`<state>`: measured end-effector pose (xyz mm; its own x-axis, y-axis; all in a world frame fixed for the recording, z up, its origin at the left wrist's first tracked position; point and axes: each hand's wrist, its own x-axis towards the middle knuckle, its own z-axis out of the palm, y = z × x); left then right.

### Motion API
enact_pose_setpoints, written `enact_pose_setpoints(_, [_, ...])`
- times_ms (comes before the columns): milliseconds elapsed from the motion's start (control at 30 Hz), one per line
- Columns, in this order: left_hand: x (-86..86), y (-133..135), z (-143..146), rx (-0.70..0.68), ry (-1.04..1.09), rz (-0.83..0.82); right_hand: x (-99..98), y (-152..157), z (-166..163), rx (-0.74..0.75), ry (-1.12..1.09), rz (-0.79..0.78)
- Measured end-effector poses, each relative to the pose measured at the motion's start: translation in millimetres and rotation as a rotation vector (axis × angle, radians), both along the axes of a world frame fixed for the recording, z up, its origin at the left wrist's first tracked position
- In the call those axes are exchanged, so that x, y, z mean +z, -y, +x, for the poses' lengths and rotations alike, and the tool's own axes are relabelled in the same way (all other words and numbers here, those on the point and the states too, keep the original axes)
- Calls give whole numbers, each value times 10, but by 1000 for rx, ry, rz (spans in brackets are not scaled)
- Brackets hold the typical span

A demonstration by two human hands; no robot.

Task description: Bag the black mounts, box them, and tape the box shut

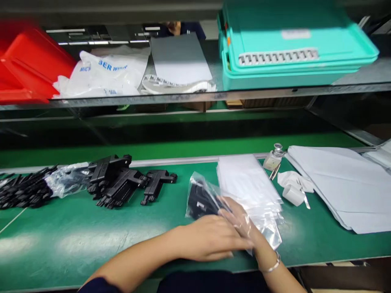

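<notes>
In the head view, a clear plastic bag point(193, 188) with a black plastic part point(198, 201) inside is tilted just above the green bench. My right hand point(236, 217) grips it from the right side, fingers wrapped over the film. Across the bag's near end lies my left hand point(215, 238), slightly blurred, its fingers stretched toward my right wrist; the palm side is hidden. Directly behind my right hand is a stack of clear flat bags point(249, 179). Left of the held bag rest several loose black plastic parts point(157, 183) with knobbed ends.
A heap of black parts point(27, 189) and a bagged bundle point(69, 179) lie far left. To the right stand a glass dispenser bottle point(271, 159), a white cup point(293, 195) and white sheets point(345, 183). An overhead shelf holds a red bin point(33, 61) and a teal box point(293, 77).
</notes>
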<state>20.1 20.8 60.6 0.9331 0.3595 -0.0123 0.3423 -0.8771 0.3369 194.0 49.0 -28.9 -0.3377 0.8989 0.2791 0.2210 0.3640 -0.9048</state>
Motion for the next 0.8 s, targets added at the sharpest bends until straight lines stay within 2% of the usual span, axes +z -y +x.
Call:
enact_pose_setpoints(100, [142, -176, -294, 368, -58, 120, 112, -9, -96, 130, 66, 148])
enact_pose_setpoints(133, [170, -226, -346, 432, -99, 113, 159, -1, -144, 178, 89, 202])
enact_pose_setpoints(200, [191, -283, -421, 465, -123, 14, 244, 24, -202, 248, 106, 273])
enact_pose_setpoints(233, [179, -292, -462, 479, -86, -49, 273, 43, -192, 231, 84, 291])
enact_pose_setpoints(300, [97, -286, -581, 587, 64, -158, 296, 86, -89, 45, -27, 282])
enact_pose_setpoints(367, [-73, -279, -728, 780, 253, -251, 281, 124, 60, -177, -143, 213])
enact_pose_setpoints(400, [-187, -281, -791, 861, 347, -300, 268, 134, 111, -219, -156, 162])
enact_pose_setpoints(433, [-313, -287, -833, 907, 434, -341, 258, 135, 126, -199, -134, 111])
enact_pose_setpoints(467, [-444, -295, -847, 920, 508, -363, 256, 127, 97, -143, -100, 68])
enact_pose_setpoints(533, [-679, -302, -785, 858, 554, -345, 287, 79, -84, -48, -66, 22])
enact_pose_setpoints(600, [-836, -269, -639, 804, 481, -259, 364, -14, -347, -76, -127, -18])
enact_pose_setpoints(667, [-895, -170, -487, 796, 385, -168, 459, -144, -560, -117, -165, -140])
enact_pose_setpoints(700, [-892, -98, -430, 803, 363, -129, 502, -213, -615, -90, -147, -235])
enact_pose_setpoints(800, [-795, 113, -381, 821, 387, -70, 573, -333, -538, 126, -102, -511])
